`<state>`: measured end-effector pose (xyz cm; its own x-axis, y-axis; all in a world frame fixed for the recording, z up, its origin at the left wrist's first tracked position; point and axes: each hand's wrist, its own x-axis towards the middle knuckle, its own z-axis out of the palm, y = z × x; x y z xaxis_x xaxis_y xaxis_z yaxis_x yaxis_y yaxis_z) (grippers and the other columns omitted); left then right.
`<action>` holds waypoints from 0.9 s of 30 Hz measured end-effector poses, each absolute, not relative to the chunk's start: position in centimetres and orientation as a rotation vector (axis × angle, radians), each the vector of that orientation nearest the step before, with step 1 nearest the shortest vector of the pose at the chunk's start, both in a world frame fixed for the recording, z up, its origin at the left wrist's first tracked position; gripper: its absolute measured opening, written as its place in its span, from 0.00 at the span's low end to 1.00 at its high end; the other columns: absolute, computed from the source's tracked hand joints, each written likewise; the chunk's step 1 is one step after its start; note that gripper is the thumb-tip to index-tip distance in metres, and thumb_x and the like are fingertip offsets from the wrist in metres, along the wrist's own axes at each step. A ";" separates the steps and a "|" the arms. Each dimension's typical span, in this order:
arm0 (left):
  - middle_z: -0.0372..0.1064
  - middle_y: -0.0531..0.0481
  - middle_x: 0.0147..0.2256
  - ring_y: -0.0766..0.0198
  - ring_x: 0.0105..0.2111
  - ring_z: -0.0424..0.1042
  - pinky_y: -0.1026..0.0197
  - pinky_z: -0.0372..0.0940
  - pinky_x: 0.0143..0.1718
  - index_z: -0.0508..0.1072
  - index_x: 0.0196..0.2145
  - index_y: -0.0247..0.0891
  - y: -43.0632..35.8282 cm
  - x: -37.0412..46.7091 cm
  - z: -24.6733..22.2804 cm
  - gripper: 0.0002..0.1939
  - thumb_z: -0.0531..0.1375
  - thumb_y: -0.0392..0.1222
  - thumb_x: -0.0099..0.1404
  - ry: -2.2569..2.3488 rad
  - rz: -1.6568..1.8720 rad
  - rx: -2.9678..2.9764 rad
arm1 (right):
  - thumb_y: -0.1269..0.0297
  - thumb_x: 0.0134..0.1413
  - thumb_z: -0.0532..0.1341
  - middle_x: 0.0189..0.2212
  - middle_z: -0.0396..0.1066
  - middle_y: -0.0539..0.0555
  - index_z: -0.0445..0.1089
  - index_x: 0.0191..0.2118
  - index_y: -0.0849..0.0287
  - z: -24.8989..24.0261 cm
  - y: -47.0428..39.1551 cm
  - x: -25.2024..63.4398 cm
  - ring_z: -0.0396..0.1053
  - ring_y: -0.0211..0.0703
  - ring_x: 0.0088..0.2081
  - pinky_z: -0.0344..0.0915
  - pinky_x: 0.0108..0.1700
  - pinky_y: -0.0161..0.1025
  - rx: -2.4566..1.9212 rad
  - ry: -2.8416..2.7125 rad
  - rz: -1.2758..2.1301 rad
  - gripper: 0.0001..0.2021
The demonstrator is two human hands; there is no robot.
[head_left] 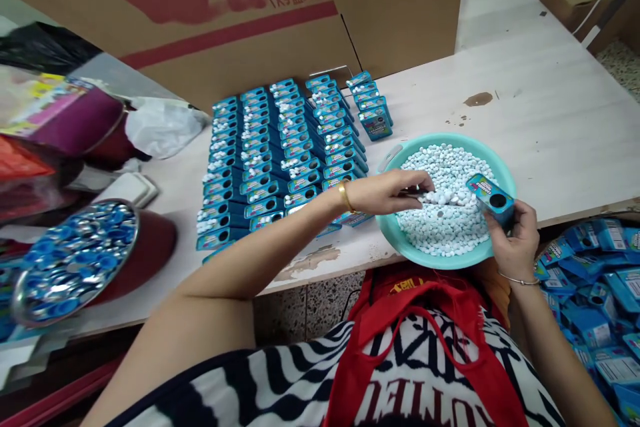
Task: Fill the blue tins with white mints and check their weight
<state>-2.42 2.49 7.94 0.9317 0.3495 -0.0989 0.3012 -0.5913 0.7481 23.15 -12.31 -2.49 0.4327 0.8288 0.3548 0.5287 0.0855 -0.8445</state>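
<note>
A turquoise basin (450,264) full of small white round candies (445,230) stands at the table's front edge. My left hand (393,192), with a gold bangle at the wrist, reaches over the basin's left side. Its fingers curl at the candies, with a few at the fingertips. Over the right side of the basin, my right hand (517,240) grips a small blue candy box (493,197). The box is tilted, with a round dark opening in its top facing up. Left of the basin, rows of similar blue boxes (260,167) stand upright, many with white candies on top.
A large cardboard carton (280,33) stands behind the rows. At the left, a red tub (155,240) holds blue and silver pieces. Many blue boxes (595,307) lie heaped below the table's right side. A white plastic bag (165,127) sits near the carton.
</note>
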 end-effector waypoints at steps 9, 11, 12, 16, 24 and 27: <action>0.72 0.43 0.39 0.65 0.33 0.69 0.63 0.60 0.34 0.70 0.42 0.32 0.4 2.9 16.5 0.11 0.52 0.28 0.65 0.562 -0.448 2.745 | 0.68 0.56 0.63 0.54 0.71 0.58 0.65 0.58 0.52 -2.3 -12.6 22.8 0.70 0.52 0.55 0.68 0.56 0.52 -1.544 -1.553 0.230 0.23; 0.72 0.43 0.38 0.64 0.33 0.69 0.63 0.60 0.34 0.71 0.43 0.32 -0.8 3.9 18.1 0.12 0.52 0.27 0.64 0.607 -0.572 2.810 | 0.68 0.56 0.63 0.54 0.71 0.58 0.64 0.58 0.52 -2.5 -12.6 22.9 0.70 0.52 0.55 0.68 0.56 0.52 -1.538 -1.561 0.212 0.24; 0.71 0.43 0.38 0.64 0.33 0.70 0.64 0.60 0.34 0.71 0.43 0.32 -1.2 4.1 18.8 0.12 0.52 0.26 0.65 0.615 -0.597 2.839 | 0.68 0.56 0.63 0.54 0.71 0.58 0.64 0.59 0.52 -2.5 -12.6 22.9 0.70 0.52 0.55 0.68 0.56 0.52 -1.538 -1.559 0.206 0.24; 0.71 0.45 0.39 0.64 0.36 0.70 0.65 0.62 0.35 0.69 0.47 0.35 -0.9 3.4 19.3 0.14 0.49 0.29 0.68 0.671 -0.479 2.945 | 0.67 0.56 0.64 0.54 0.71 0.58 0.64 0.58 0.53 -2.6 -12.7 22.8 0.70 0.52 0.55 0.68 0.56 0.51 -1.550 -1.515 0.212 0.24; 0.69 0.41 0.48 0.57 0.47 0.69 0.59 0.63 0.41 0.67 0.48 0.34 3.4 2.5 2.2 0.14 0.47 0.28 0.69 0.791 -0.390 2.856 | 0.60 0.54 0.67 0.48 0.73 0.58 0.67 0.54 0.57 -2.7 -12.4 22.7 0.73 0.48 0.48 0.71 0.50 0.44 -1.552 -1.279 0.240 0.23; 0.68 0.41 0.50 0.56 0.49 0.68 0.59 0.63 0.43 0.66 0.49 0.35 1.4 2.8 -1.7 0.13 0.49 0.29 0.69 0.629 -0.359 2.705 | 0.58 0.51 0.69 0.45 0.73 0.57 0.67 0.51 0.58 -2.9 -12.3 22.7 0.73 0.47 0.46 0.70 0.48 0.43 -1.565 -1.215 0.260 0.23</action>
<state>2.84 1.42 -1.72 0.8699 0.3788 -0.3159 0.4646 -0.8443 0.2672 22.65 -12.26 -2.90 0.4528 0.7921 0.4092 0.5556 0.1082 -0.8244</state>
